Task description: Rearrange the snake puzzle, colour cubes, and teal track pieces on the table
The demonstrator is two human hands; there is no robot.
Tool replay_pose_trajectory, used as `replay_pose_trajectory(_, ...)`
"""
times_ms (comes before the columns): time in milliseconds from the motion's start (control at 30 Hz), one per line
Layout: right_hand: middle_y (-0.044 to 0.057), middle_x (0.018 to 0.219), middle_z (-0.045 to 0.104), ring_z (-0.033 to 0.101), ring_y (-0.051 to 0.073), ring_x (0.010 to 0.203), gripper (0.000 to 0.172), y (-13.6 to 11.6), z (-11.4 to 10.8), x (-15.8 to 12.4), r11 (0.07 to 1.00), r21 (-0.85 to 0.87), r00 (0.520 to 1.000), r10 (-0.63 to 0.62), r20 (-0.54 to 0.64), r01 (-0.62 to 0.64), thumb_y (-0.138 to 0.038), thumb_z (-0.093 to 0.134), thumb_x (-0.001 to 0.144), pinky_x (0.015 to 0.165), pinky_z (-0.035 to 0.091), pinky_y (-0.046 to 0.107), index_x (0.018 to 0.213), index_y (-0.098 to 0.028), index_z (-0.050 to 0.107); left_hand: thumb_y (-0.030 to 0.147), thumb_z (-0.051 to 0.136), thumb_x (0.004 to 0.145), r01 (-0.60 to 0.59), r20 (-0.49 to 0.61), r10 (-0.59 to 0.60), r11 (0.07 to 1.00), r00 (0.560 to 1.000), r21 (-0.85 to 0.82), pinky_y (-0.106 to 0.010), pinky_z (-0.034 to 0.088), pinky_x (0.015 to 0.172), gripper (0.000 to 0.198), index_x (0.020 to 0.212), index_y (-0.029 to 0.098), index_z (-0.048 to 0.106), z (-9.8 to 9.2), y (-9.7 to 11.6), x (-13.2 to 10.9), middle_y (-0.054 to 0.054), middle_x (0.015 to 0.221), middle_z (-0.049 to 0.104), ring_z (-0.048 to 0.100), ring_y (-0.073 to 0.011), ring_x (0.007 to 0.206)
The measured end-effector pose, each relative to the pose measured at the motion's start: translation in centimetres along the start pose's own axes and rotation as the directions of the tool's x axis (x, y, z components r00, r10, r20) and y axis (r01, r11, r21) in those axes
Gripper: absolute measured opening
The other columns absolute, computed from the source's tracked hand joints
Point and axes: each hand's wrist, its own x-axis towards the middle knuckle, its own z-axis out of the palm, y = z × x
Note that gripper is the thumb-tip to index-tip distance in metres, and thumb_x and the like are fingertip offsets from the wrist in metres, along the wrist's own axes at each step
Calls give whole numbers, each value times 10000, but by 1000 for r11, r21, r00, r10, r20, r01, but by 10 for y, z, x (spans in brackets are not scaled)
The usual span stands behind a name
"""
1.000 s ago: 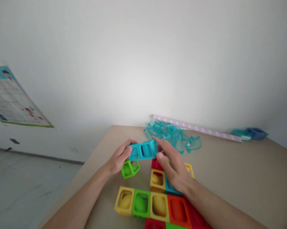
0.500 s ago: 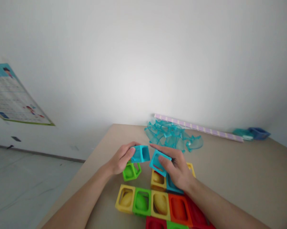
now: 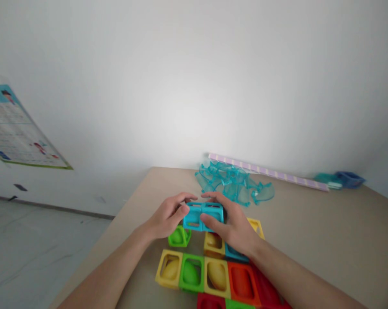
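Two turquoise hollow cube blocks sit side by side between my hands, low over a flat layout of coloured cubes on the tan table. My left hand grips the left turquoise cube with thumb and fingers. My right hand grips the right one, its thumb across the front. A lone green cube lies just under my left hand. The layout holds yellow, green, orange and red cubes in rows.
A heap of clear teal curved plastic pieces lies behind my hands. A lilac strip runs along the wall. Small blue and teal items sit at the far right. The table's left edge drops to the floor.
The two turquoise cubes, joined one second ago, were split apart half a second ago. Now they are pressed together again and held lower, nearer the layout.
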Motion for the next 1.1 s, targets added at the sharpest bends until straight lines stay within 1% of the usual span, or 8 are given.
replay_pose_trajectory(200, 11, 857, 642, 580, 157, 706, 330, -3, 0, 0, 989, 142, 999, 33, -26, -29, -405, 652, 800, 646, 471, 262, 1054, -199, 607, 686, 282, 866, 3, -26, -4, 999, 1000, -41, -281, 492, 672, 711, 1302, 170, 503, 1, -7, -1, -104, 1026, 626, 594, -179, 747)
replay_pose_trajectory(400, 9, 850, 604, 551, 133, 673, 326, -6, -6, 0, 947, 323, 966, 80, -244, 3, -426, 657, 783, 602, 458, 231, 984, -175, 600, 642, 297, 893, 8, -27, -13, 987, 1000, -161, -291, 518, 709, 682, 1331, 144, 458, 3, -4, -1, -131, 1093, 620, 624, -185, 790)
replay_pose_trajectory(533, 4, 830, 591, 535, 131, 653, 332, -2, -7, 3, 938, 347, 926, 130, -354, 1, -456, 652, 779, 591, 460, 235, 953, -177, 608, 477, 351, 953, -36, -192, 44, 998, 980, 46, -318, 440, 923, 460, 1107, 144, 628, -11, 0, 5, -120, 1078, 639, 593, -215, 1002)
replay_pose_trajectory(633, 1, 811, 585, 534, 135, 656, 332, 0, -7, 4, 941, 339, 924, 133, -359, -4, -455, 660, 774, 594, 461, 238, 949, -177, 607, 437, 413, 932, 130, -282, -57, 961, 958, 246, -309, 438, 878, 384, 992, 161, 673, -21, -7, 9, -94, 1002, 669, 597, -218, 970)
replay_pose_trajectory(733, -6, 801, 581, 537, 131, 655, 320, 1, -6, 3, 941, 337, 932, 117, -344, 7, -436, 665, 776, 596, 457, 233, 954, -178, 599, 455, 399, 925, 261, -192, -206, 907, 960, 332, -281, 448, 709, 423, 861, 154, 689, -20, -14, 9, -52, 787, 682, 607, -190, 732)
replay_pose_trajectory(900, 3, 835, 597, 547, 136, 688, 314, -1, -6, 3, 944, 331, 928, 112, -354, 13, -420, 660, 782, 633, 466, 237, 965, -173, 595, 444, 419, 918, 204, 44, -232, 921, 972, 333, -238, 386, 575, 404, 780, 165, 676, -8, -4, 5, -7, 660, 651, 542, -148, 582)
replay_pose_trajectory(1033, 6, 828, 598, 546, 140, 676, 328, -1, -6, 3, 942, 334, 936, 108, -335, 11, -434, 649, 783, 618, 470, 242, 970, -171, 588, 432, 454, 912, 167, 27, -184, 935, 983, 314, -231, 386, 574, 348, 903, 171, 685, -7, 5, 3, -13, 726, 656, 537, -140, 611)
replay_pose_trajectory(1100, 6, 829, 599, 545, 140, 667, 332, 1, -5, 3, 943, 333, 942, 111, -316, 1, -445, 636, 793, 610, 468, 243, 978, -174, 584, 426, 516, 887, 155, -13, -155, 971, 988, 179, -238, 432, 631, 342, 1076, 170, 641, -7, 5, 2, -50, 867, 674, 588, -161, 730)
